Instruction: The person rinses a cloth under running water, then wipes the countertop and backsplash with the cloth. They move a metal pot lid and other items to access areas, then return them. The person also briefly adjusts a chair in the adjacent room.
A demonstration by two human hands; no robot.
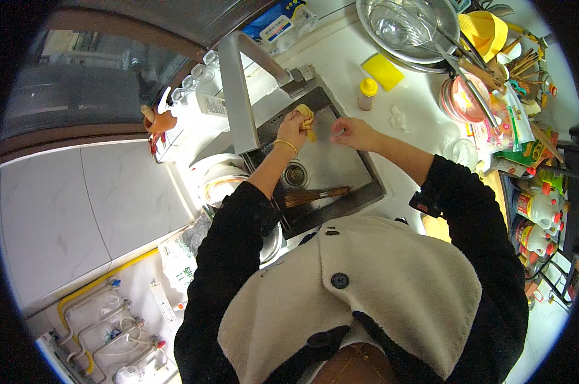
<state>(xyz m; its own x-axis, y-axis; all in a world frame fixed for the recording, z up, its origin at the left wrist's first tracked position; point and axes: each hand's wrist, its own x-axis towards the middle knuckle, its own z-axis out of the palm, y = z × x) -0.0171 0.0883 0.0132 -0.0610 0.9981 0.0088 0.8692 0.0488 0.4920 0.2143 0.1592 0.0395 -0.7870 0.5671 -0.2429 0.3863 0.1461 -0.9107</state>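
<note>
Over the dark-rimmed kitchen sink (375, 189), my left hand (291, 128) grips a bunched yellow cloth (304, 115). To its right, above the sink's right edge, is my right hand (354, 134) with its fingers curled. Whether anything small is between those fingertips is too blurred to tell. A bamboo pot-scrubbing whisk (318, 194) lies in the sink near the side closest to me. The round drain (295, 175) shows in the sink bottom between the whisk and my left hand. A grey faucet (241, 91) rises at the sink's far left.
On the counter right of the sink are a yellow-capped bottle (367, 94), a flat yellow cloth (383, 72) and stacked pink-rimmed bowls (462, 98). A wire strainer (404, 24) rests in a metal basin (366, 29) beyond. Stacked dishes (222, 177) stand left of the sink.
</note>
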